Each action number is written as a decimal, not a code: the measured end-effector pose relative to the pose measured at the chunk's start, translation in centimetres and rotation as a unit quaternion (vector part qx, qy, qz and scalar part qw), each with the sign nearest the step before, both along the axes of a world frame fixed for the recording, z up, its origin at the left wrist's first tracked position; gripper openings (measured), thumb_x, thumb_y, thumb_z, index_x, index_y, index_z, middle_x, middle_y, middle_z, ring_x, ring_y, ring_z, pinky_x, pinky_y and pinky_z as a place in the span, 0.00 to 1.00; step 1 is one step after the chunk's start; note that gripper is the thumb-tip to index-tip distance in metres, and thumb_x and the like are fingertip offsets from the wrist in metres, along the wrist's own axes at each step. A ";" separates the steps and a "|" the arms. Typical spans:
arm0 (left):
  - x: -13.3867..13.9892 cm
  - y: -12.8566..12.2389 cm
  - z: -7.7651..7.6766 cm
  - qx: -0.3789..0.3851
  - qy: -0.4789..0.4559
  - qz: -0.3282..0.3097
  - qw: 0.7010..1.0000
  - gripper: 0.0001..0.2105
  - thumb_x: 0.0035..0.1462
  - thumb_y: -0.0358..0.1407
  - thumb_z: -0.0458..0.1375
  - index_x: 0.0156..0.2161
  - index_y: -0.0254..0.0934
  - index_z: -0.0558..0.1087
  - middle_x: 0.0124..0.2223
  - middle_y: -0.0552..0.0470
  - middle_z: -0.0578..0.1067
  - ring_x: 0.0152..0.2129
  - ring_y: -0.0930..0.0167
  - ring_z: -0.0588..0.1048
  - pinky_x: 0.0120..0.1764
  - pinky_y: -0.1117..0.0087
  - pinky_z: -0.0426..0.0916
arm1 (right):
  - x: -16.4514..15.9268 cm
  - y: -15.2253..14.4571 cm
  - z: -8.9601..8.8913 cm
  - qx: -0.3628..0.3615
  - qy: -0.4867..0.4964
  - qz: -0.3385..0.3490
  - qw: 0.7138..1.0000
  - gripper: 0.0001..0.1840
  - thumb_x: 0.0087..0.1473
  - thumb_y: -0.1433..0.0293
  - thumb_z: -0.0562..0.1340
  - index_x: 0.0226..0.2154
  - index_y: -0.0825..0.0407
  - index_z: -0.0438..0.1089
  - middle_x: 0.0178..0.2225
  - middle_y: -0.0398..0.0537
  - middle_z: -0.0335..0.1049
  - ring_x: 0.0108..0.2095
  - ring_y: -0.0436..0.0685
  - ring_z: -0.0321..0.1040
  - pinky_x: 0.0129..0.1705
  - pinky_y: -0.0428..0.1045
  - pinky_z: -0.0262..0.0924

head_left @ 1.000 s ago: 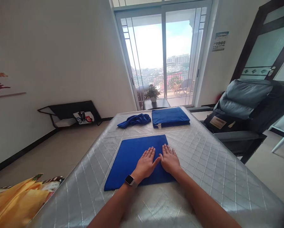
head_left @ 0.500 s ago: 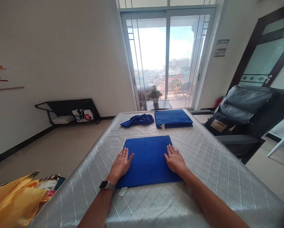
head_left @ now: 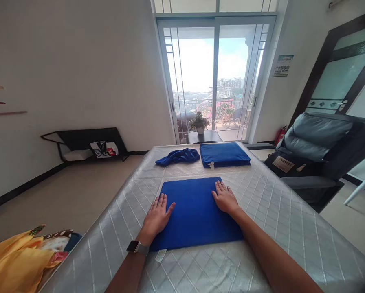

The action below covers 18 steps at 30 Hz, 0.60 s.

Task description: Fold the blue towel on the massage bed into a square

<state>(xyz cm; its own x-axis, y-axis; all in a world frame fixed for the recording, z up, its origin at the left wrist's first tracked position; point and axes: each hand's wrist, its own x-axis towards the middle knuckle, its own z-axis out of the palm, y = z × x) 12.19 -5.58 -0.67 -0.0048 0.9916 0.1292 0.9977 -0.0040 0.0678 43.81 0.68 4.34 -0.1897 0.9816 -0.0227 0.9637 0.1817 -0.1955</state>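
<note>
A flat blue fabric piece (head_left: pixel 194 215), roughly rectangular with a white tag at its near left corner, lies before me on the silver quilted cover. My left hand (head_left: pixel 157 215) rests along its left edge, fingers extended and thumb on the cloth. Along the right edge lies my right hand (head_left: pixel 225 196), flat and close to the far right corner, its fingers stretched forward. Neither hand grasps anything. Beyond them are a crumpled blue cloth (head_left: pixel 179 156) and, to its right, a neat stack of folded blue fabric (head_left: pixel 225 154) with white tags.
The silver quilted cover (head_left: pixel 274 219) spreads over the surface under the cloths. A grey recliner (head_left: pixel 307 142) stands at the right with a dark bag on it. Yellow fabric (head_left: pixel 17 256) is heaped at the lower left. A potted plant (head_left: pixel 200 122) stands by the glass doors.
My right hand has slid slightly forward along the right edge, nearer the far corner. The left hand stays on the left edge. The view has tilted a little.
</note>
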 end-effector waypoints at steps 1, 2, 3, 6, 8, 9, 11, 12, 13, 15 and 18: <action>-0.1 0.0 -0.1 -0.001 0.001 0.000 1.000 0.42 0.67 0.59 0.31 0.70 0.24 0.51 0.72 0.35 0.51 0.69 0.56 0.52 0.66 0.52 0.52 | 0.1 0.2 -0.5 -0.002 0.004 -0.001 1.000 0.36 0.68 0.58 0.40 0.71 0.61 0.42 0.73 0.52 0.36 0.72 0.57 0.31 0.70 0.56 0.28; -0.2 0.1 -0.1 0.000 0.003 -0.002 1.000 0.41 0.67 0.59 0.32 0.70 0.24 0.52 0.71 0.36 0.52 0.68 0.57 0.52 0.67 0.53 0.52 | 0.2 0.2 -0.9 -0.003 0.008 -0.002 1.000 0.36 0.68 0.58 0.39 0.71 0.61 0.42 0.73 0.51 0.36 0.72 0.56 0.31 0.70 0.56 0.27; -0.4 0.1 -0.1 0.001 0.007 -0.003 1.000 0.41 0.67 0.58 0.32 0.70 0.25 0.52 0.71 0.36 0.52 0.68 0.57 0.53 0.67 0.53 0.51 | 0.3 0.3 -1.2 -0.002 0.011 -0.002 1.000 0.37 0.68 0.58 0.39 0.71 0.61 0.42 0.73 0.51 0.36 0.72 0.57 0.31 0.70 0.56 0.27; -0.6 -0.1 0.2 0.012 0.019 0.003 1.000 0.41 0.67 0.58 0.32 0.69 0.23 0.53 0.71 0.35 0.54 0.68 0.58 0.54 0.67 0.54 0.50 | 0.3 0.2 -1.3 0.001 0.018 -0.003 1.000 0.37 0.68 0.58 0.39 0.71 0.61 0.42 0.73 0.51 0.36 0.72 0.57 0.31 0.71 0.57 0.27; -0.3 -0.3 0.8 0.031 0.025 0.005 0.999 0.42 0.67 0.58 0.32 0.69 0.22 0.54 0.70 0.34 0.56 0.68 0.58 0.54 0.68 0.54 0.50 | 0.3 0.2 -1.2 0.002 0.025 -0.004 1.000 0.37 0.67 0.58 0.39 0.71 0.61 0.43 0.73 0.51 0.36 0.72 0.57 0.31 0.71 0.57 0.27; 0.3 -0.5 1.2 0.045 0.028 0.002 0.999 0.41 0.67 0.58 0.32 0.69 0.22 0.54 0.70 0.34 0.56 0.68 0.58 0.55 0.68 0.53 0.51 | 0.2 0.2 -1.2 0.005 0.029 -0.005 1.000 0.37 0.67 0.58 0.39 0.71 0.61 0.43 0.73 0.52 0.36 0.72 0.57 0.31 0.71 0.57 0.27; 2.1 -0.7 2.1 0.071 0.034 -0.025 0.997 0.40 0.67 0.57 0.33 0.69 0.25 0.55 0.70 0.35 0.58 0.68 0.59 0.55 0.67 0.53 0.52 | 0.2 0.2 -1.2 0.012 0.039 -0.005 0.999 0.36 0.67 0.59 0.39 0.71 0.62 0.44 0.73 0.52 0.37 0.72 0.58 0.32 0.71 0.57 0.27; 3.5 -0.8 2.6 0.079 0.035 -0.050 0.995 0.39 0.68 0.57 0.34 0.69 0.26 0.55 0.70 0.36 0.58 0.68 0.59 0.55 0.67 0.54 0.52 | 0.2 0.2 -1.3 0.013 0.044 -0.005 0.999 0.36 0.67 0.59 0.39 0.71 0.62 0.44 0.73 0.52 0.37 0.72 0.58 0.32 0.71 0.57 0.27; 5.2 -0.7 3.1 0.080 0.034 -0.083 0.993 0.38 0.68 0.56 0.35 0.69 0.27 0.56 0.70 0.37 0.58 0.68 0.60 0.55 0.67 0.54 0.53 | 0.2 0.2 -1.3 0.014 0.047 -0.005 0.999 0.36 0.68 0.59 0.39 0.71 0.62 0.44 0.73 0.52 0.37 0.72 0.58 0.33 0.71 0.57 0.27; 9.1 -0.2 3.9 0.069 0.023 -0.156 0.985 0.35 0.69 0.54 0.36 0.69 0.28 0.55 0.70 0.39 0.58 0.68 0.61 0.54 0.68 0.57 0.52 | 0.3 0.2 -1.4 0.015 0.052 -0.005 0.999 0.36 0.68 0.59 0.39 0.71 0.62 0.44 0.73 0.53 0.37 0.72 0.58 0.33 0.71 0.57 0.27; 15.3 1.8 4.5 0.050 -0.008 -0.239 0.970 0.33 0.70 0.51 0.34 0.70 0.31 0.54 0.71 0.41 0.56 0.69 0.64 0.52 0.68 0.58 0.51 | 0.6 0.1 -1.4 0.021 0.047 0.006 0.999 0.36 0.68 0.60 0.40 0.71 0.63 0.44 0.73 0.54 0.37 0.72 0.59 0.33 0.71 0.58 0.28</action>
<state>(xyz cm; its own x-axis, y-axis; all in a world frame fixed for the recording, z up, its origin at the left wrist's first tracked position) 27.50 -3.82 3.78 0.4486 0.8639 0.2292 0.8796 -0.4722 0.0582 44.37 0.80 2.90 -0.2011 0.9789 0.0358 0.9393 0.2031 -0.2765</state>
